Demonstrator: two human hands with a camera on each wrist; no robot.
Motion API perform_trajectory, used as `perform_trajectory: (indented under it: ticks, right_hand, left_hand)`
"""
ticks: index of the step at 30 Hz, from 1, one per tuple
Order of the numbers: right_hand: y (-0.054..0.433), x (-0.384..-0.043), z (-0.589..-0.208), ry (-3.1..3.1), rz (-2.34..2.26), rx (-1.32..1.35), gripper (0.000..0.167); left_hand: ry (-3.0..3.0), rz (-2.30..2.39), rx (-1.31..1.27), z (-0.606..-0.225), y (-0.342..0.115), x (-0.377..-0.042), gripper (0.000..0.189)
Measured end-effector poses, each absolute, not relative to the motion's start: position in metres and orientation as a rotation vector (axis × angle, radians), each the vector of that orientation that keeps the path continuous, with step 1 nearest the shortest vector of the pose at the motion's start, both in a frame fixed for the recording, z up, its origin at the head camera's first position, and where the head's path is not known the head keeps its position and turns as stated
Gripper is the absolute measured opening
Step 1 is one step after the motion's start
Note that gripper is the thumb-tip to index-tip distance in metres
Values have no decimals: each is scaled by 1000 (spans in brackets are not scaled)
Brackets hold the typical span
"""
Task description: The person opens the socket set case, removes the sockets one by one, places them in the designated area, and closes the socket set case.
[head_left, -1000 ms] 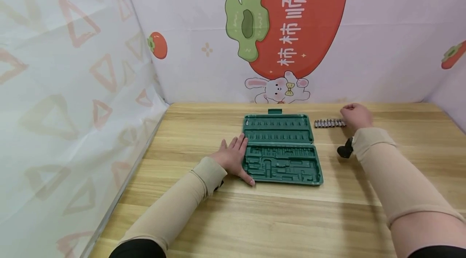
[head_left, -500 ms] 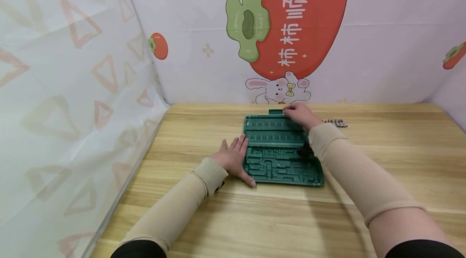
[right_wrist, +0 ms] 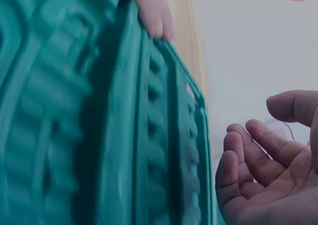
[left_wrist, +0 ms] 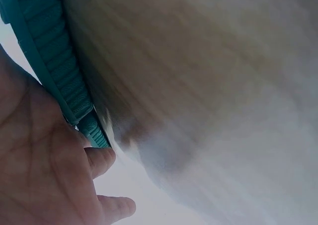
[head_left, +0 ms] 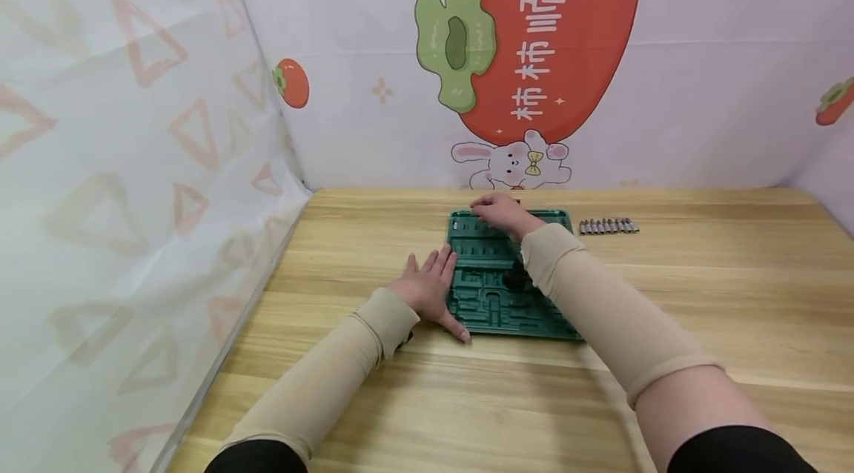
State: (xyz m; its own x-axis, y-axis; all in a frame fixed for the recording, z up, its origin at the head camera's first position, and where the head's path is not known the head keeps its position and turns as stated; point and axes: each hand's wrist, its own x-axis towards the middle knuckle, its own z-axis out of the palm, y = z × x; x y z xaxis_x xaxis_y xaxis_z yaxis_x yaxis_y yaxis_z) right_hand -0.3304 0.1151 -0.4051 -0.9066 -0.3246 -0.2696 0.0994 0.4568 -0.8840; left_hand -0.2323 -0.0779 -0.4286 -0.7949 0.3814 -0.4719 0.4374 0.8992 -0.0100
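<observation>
A green moulded tool case (head_left: 490, 263) lies unfolded on the table, with rows of slots in its far half and shaped recesses in its near half. At its left edge my left hand (head_left: 427, 293) rests with fingers spread; the left wrist view shows the palm (left_wrist: 44, 170) against the ridged side of the case (left_wrist: 49, 51). My right hand (head_left: 503, 213) is over the far half, fingers bent. In the right wrist view the thumb (right_wrist: 293, 106) and fingers are curved towards each other with a gap showing; I cannot tell whether they hold something small. One small bit (head_left: 456, 225) sits in the far-left slot.
A row of several small metal bits (head_left: 608, 226) lies on the wooden table (head_left: 720, 273) right of the case. A printed cloth (head_left: 373, 139) hangs behind the table, and another pale cloth (head_left: 147, 236) lines the left side. My right forearm (head_left: 614, 310) crosses over the case's right part.
My right hand has moved left from the right end of the bit row to above the case's far half. The left hand has stayed at the left edge.
</observation>
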Motion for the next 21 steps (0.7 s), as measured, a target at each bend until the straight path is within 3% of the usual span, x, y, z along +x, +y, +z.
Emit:
perform_trajectory:
  ticks: [10, 21]
  right_hand:
    - [84, -336, -423, 2252, -1485, -110, 46]
    - [72, -341, -416, 2272, -1386, -67, 49]
  left_hand:
    - [2570, -144, 596, -433, -77, -236, 148]
    - [2563, -137, 592, -441, -82, -244, 151]
